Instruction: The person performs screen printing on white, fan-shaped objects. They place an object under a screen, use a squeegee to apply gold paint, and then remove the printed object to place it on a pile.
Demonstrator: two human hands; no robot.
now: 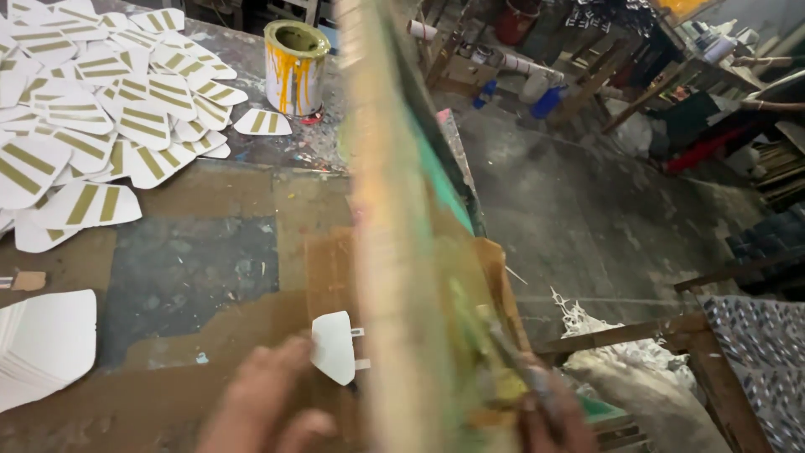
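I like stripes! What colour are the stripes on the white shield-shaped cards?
Gold-olive stripes on the white shield-shaped cards, clearest in the head view.

Shield-shaped cards [101,109]: white, two olive-gold stripes each. Blank card [334,346] and blank stack [46,344]: plain white. Paint can [295,67]: white, yellow drips, olive inside. Screen frame [402,252]: pale wood, green and yellow smears. Desk [189,268]: brown, dark grey patches.

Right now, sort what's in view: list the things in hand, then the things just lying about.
In hand:
left hand by blank white piece
right hand on raised printing frame

Lying about:
paint can
gold-striped pieces
white stack
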